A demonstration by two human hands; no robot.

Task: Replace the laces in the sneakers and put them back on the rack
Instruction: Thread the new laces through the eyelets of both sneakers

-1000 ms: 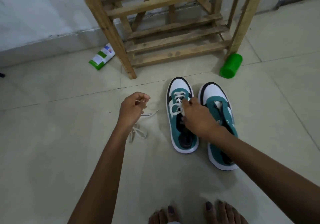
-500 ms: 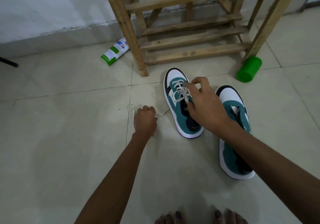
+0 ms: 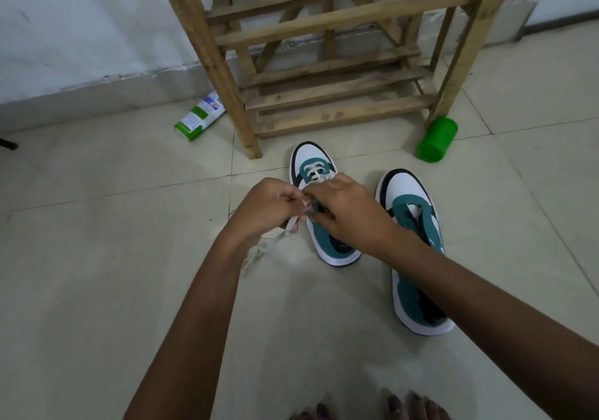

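We find the lacing step in hand on the left sneaker [image 3: 319, 212], which stands on the floor [image 3: 97, 290] just in front of the wooden rack [image 3: 324, 72]. Our left hand [image 3: 265, 212] has its fingers curled round the white lace [image 3: 282, 234], whose loose end trails to the floor beneath the wrist. Our right hand [image 3: 350, 215] lies over the shoe's eyelets with fingers bent; it appears to pinch the lace or an eyelet edge, though the contact point is hidden by the fingers themselves. Only the front rows near the toe show lace. The right sneaker [image 3: 418, 257] stands beside it, apart, and shows no lace.

In our judgement the task is at an early stage. The next move calls for feeding the lace tip through the next eyelet and drawing it even.

The floor is pale tile with visible joints, meeting a white wall [image 3: 81, 30]. A green cylindrical container [image 3: 437, 140] lies by the rack's right leg; a green-and-white packet [image 3: 199, 116] lies by the left.
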